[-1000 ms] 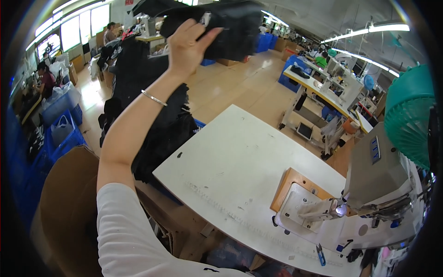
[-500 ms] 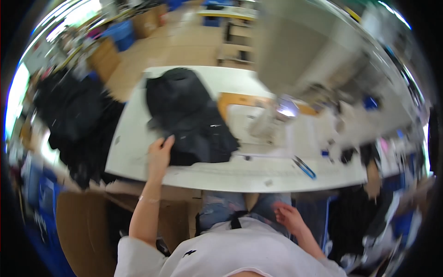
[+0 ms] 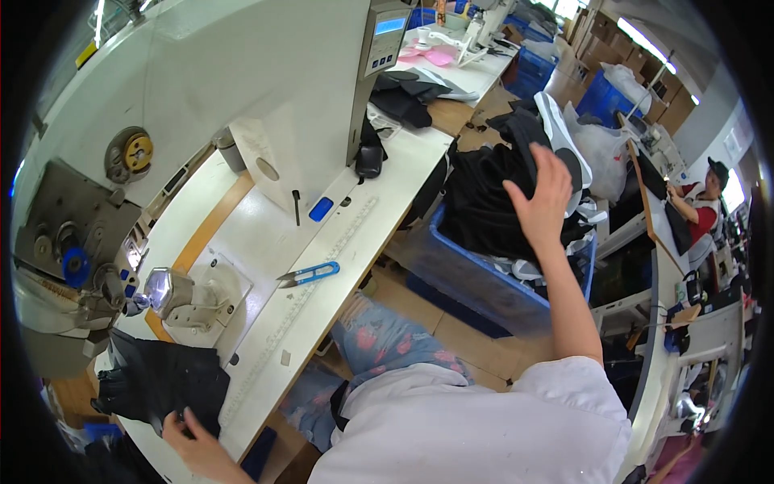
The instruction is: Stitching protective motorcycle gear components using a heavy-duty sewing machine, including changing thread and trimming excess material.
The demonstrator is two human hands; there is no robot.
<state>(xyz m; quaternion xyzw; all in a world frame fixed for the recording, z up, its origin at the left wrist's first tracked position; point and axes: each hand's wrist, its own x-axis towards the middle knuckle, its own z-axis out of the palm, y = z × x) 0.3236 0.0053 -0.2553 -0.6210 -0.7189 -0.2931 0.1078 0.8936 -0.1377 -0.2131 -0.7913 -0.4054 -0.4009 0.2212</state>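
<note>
My left hand point(image 3: 193, 446) rests at the near edge of a dark, flat-lying black fabric piece point(image 3: 173, 379) on the white sewing table point(image 3: 266, 355). Its thumb and forefinger are apart, with dark cloth showing between them. My right hand point(image 3: 545, 198) reaches out to the right with fingers spread and nothing gripped. Behind and below it, black cloth point(image 3: 480, 198) is heaped in a blue bin point(image 3: 492, 282). Whether the fingertips touch the heap I cannot tell. Blue-handled thread snips point(image 3: 310, 274) lie on the table between my hands.
The sewing machine point(image 3: 242, 73) spans the table's left, its lit needle area point(image 3: 165, 292) close to the fabric. A control panel point(image 3: 385, 40) stands beyond. More dark cloth point(image 3: 403, 97) lies on a farther table. At the right a person in red point(image 3: 709, 210) sits at another machine.
My view has swung to the right, bringing the bin into sight. My right hand has gone from near my lap out over the bin. My left hand stays by the black fabric.
</note>
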